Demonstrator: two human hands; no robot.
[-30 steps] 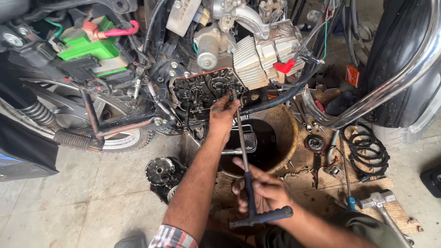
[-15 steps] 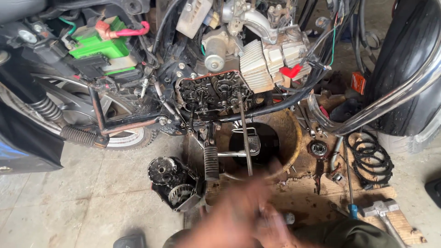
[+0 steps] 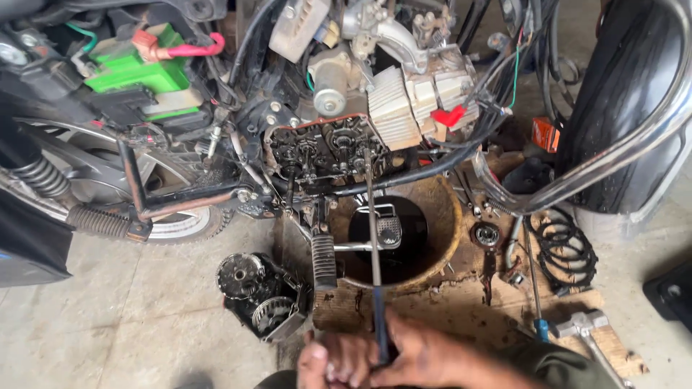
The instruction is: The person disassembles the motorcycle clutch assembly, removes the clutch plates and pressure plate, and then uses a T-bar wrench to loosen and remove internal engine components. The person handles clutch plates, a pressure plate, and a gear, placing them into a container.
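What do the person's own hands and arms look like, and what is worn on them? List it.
Both hands are bare: no gloves, rings or watch show. The left hand is cut off at the picture's bottom edge, so no wrist or sleeve of it is seen. The right hand leads into an olive-green sleeve that covers the forearm.

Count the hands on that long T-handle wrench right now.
2. The left hand and right hand both grip the T-handle wrench at its lower end, side by side at the bottom edge; its tip reaches the open engine.
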